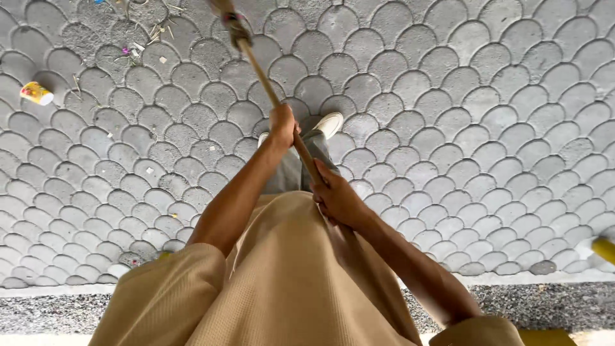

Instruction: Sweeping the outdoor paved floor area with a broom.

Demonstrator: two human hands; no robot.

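I hold a long wooden broom handle that slants from the top middle down toward my body. My left hand grips it higher up, fingers wrapped round the stick. My right hand grips the lower end near my beige shirt. The binding where the broom head joins shows at the top edge; the head itself is out of frame. My white shoes stand on grey fan-patterned paving below my hands.
A crushed yellow cup lies at the left. Small litter and dry straws are scattered at the top left. A gravel strip borders the paving behind me. A yellow object pokes in at the right edge.
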